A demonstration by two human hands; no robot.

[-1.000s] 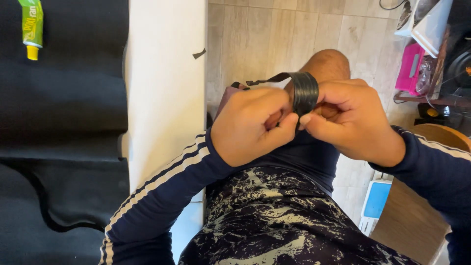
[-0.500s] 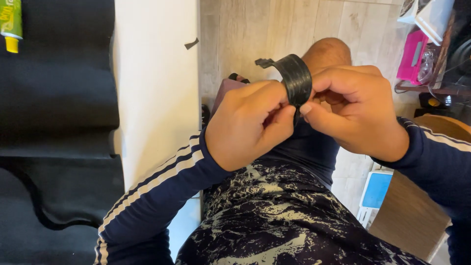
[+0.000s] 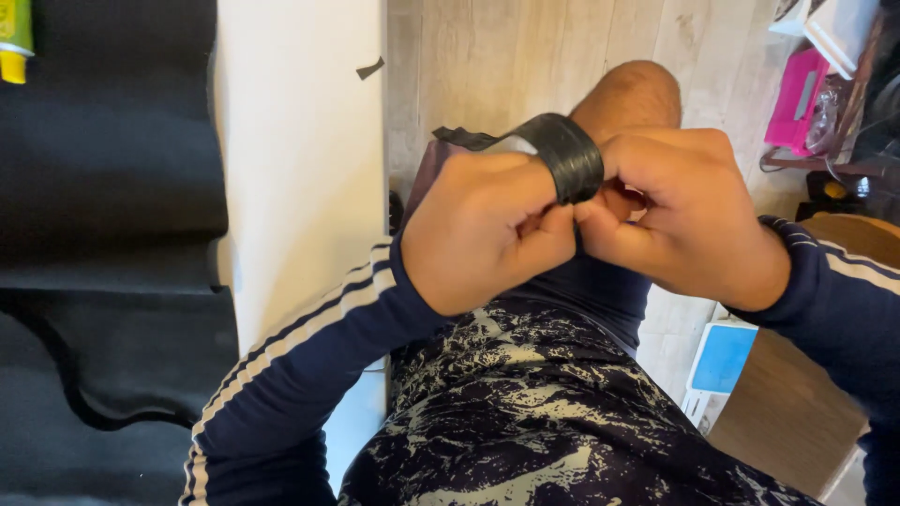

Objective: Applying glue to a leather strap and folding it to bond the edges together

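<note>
Pale wood-plank floor [image 3: 487, 66] runs beside a white rectangular tabletop [image 3: 300, 169]; black foam sheets [image 3: 103, 187] lie left; pink box [image 3: 795, 98] stands far right.

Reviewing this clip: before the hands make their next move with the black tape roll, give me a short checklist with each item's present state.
1. Both hands on the roll: left hand and right hand pinch the black tape roll from either side: ok.
2. Loose tape end free and in view, sticking out to the left: ok.
3. Roll held clear of the white table edge: ok.
4. Fingertip grip beneath the roll: hidden, cannot tell.
5. Tape end untwisted: crumpled at the tip, not ok.
</note>
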